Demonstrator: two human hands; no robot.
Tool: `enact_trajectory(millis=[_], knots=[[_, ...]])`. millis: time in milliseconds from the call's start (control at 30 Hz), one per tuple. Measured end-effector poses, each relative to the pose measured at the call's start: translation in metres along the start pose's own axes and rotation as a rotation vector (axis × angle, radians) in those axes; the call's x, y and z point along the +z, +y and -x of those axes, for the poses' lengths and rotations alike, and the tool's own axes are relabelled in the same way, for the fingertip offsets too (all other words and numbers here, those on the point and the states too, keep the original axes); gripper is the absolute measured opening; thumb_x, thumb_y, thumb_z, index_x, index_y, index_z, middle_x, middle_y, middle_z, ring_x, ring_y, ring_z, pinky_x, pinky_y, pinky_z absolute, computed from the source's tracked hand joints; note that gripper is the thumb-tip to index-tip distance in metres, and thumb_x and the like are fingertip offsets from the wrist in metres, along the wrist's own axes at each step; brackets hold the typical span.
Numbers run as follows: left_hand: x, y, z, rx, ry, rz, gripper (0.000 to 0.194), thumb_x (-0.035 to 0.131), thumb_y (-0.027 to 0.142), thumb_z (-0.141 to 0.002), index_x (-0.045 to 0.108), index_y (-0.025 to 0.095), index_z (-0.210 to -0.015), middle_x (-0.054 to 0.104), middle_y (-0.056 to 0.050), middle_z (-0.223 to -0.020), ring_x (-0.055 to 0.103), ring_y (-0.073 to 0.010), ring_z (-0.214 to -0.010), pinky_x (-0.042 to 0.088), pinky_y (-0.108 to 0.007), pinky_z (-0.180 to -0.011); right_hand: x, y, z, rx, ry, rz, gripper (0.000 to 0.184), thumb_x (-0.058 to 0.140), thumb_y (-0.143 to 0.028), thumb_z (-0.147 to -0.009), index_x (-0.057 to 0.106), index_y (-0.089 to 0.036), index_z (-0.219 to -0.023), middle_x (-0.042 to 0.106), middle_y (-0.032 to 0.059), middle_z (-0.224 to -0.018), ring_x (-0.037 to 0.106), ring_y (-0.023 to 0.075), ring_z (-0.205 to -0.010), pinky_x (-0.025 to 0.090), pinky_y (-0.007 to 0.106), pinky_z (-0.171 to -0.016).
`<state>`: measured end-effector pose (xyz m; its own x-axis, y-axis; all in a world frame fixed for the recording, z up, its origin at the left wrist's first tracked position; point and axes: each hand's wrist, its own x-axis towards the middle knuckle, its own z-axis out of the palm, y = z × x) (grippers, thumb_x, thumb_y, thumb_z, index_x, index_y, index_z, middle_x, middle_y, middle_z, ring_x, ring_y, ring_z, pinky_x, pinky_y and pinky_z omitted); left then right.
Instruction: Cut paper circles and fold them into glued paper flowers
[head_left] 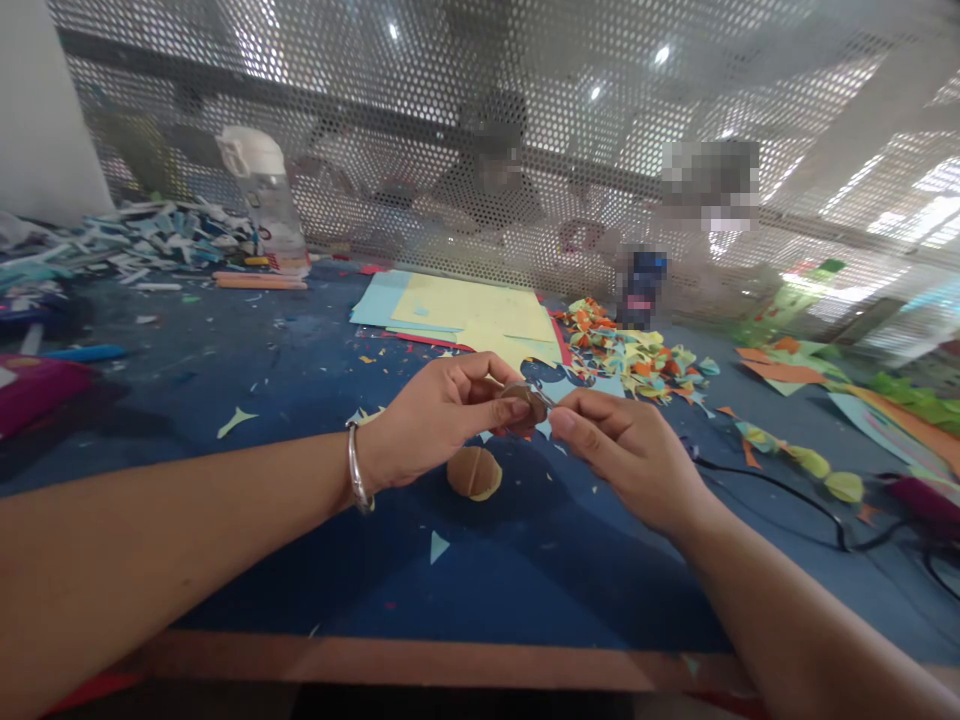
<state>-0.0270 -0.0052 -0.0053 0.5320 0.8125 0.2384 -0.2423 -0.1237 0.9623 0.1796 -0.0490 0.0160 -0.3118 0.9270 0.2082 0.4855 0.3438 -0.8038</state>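
My left hand [439, 415] and my right hand [626, 445] meet above the blue table [247, 400], both pinching a small brown paper disc [525, 402] between fingertips. The left wrist wears a silver bangle [358, 470]. Just below the hands, a round tan and yellow paper piece [474, 472] lies on the table. A small pale triangle scrap [438, 546] lies nearer to me.
Yellow and light blue paper sheets [465, 315] lie behind the hands, with a heap of coloured scraps [637, 355] to their right. A plastic bottle [266, 200] stands far left by a perforated screen. A black cable [795, 495] runs at right. People sit beyond the screen.
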Motion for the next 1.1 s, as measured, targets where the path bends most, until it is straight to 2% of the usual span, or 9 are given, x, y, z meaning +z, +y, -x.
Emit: enact_trajectory(millis=[233,667,767,933,1100], knots=[[0.0022,0.0011,0.0016,-0.015,-0.019,0.027,0.009,0.072,0.016,-0.086,0.064,0.013,-0.085,0.074,0.0,-0.075,0.067,-0.0081,-0.072,0.051,-0.02,-0.073,-0.0003,-0.0009,-0.0006,-0.043,0.015,0.075,0.041,0.055,-0.052,-0.097,0.061,-0.018,-0.074,0.037,-0.007,-0.056,0.03,0.0069,-0.049,0.023,0.024,-0.045],[0.0023,0.0045,0.0038,-0.009,-0.022,-0.023,0.008,0.072,0.017,-0.086,0.066,0.012,-0.088,0.075,-0.003,-0.08,0.07,-0.0112,-0.076,0.053,-0.024,-0.076,-0.0008,0.0026,0.0009,-0.045,0.03,0.083,0.042,0.053,-0.053,-0.098,0.06,-0.019,-0.073,0.037,-0.0068,-0.056,0.03,0.0072,-0.049,0.023,0.024,-0.046],[0.0019,0.0038,0.0026,-0.027,0.005,-0.02,0.01,0.073,0.02,-0.086,0.066,0.013,-0.089,0.075,-0.003,-0.079,0.069,-0.0111,-0.075,0.05,-0.023,-0.071,-0.001,0.0031,0.0007,-0.011,0.058,0.063,0.044,0.052,-0.056,-0.097,0.059,-0.019,-0.074,0.038,-0.0061,-0.057,0.031,0.0075,-0.049,0.023,0.024,-0.046],[0.0016,0.0032,-0.001,-0.081,0.131,0.043,0.011,0.072,0.018,-0.085,0.062,0.014,-0.085,0.074,-0.001,-0.075,0.068,-0.0102,-0.071,0.045,-0.021,-0.065,-0.0006,0.0009,0.0011,0.027,0.108,0.069,0.043,0.054,-0.057,-0.095,0.059,-0.018,-0.077,0.035,-0.0068,-0.056,0.027,0.0079,-0.049,0.019,0.025,-0.045],[0.0012,0.003,-0.0007,-0.039,0.095,0.02,0.011,0.073,0.019,-0.084,0.063,0.015,-0.085,0.074,-0.001,-0.075,0.067,-0.0106,-0.071,0.046,-0.023,-0.067,-0.0002,-0.0011,0.0,-0.011,0.071,0.106,0.041,0.055,-0.053,-0.095,0.061,-0.018,-0.076,0.038,-0.0056,-0.059,0.03,0.0087,-0.053,0.024,0.024,-0.048]])
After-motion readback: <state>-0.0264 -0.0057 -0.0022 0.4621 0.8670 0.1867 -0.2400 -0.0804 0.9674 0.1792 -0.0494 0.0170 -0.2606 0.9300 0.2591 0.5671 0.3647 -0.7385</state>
